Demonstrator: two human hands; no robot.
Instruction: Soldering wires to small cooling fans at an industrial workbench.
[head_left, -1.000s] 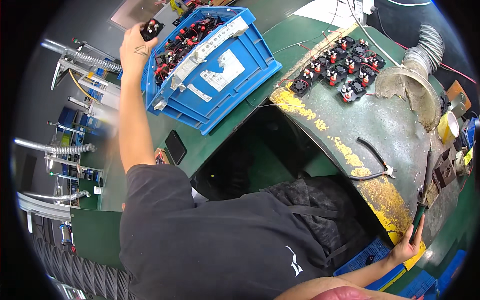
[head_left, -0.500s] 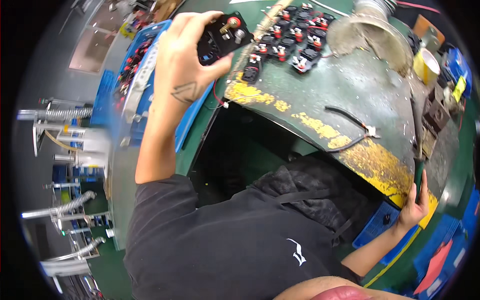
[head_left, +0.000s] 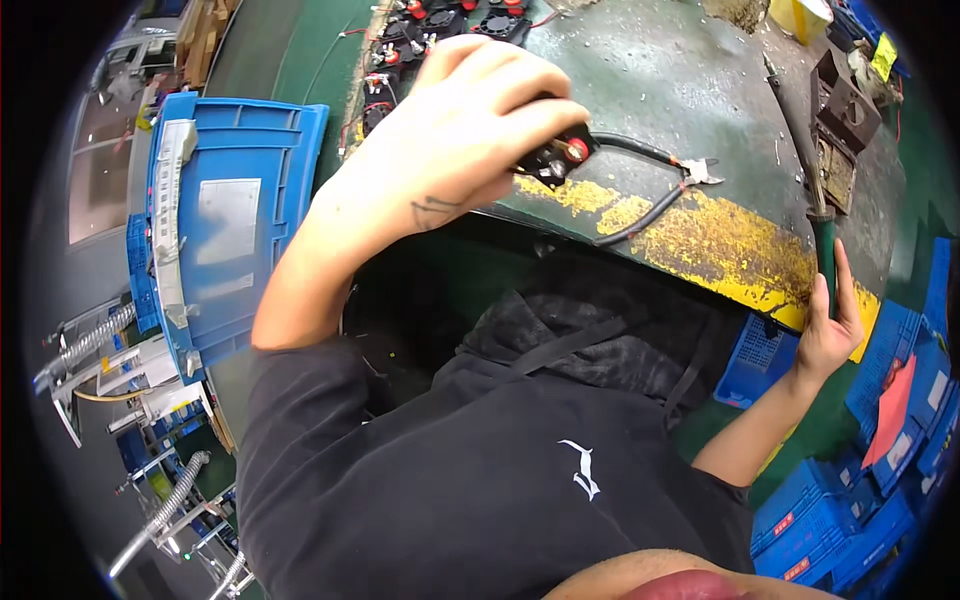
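Observation:
My left hand is closed around a small black fan unit with a red-ringed metal terminal. Most of the unit is hidden under my fingers. It is above the worn yellow front edge of the green bench. Side cutters with dark handles lie just right of it, jaws pointing right. At the bench's right end, my right hand holds the green handle of a soldering iron. The iron's long metal shaft points away from me. More black fan units with red terminals sit at the far left of the bench.
A large blue crate stands left of the bench. Past the iron are a brown metal block and a yellow roll. Blue crates are stacked at the lower right. Below the bench edge is a dark opening.
My left hand has brought the fan unit rightward and down, from above the left side to the front edge near the cutters. My right hand stays on the iron. The whole view has shifted.

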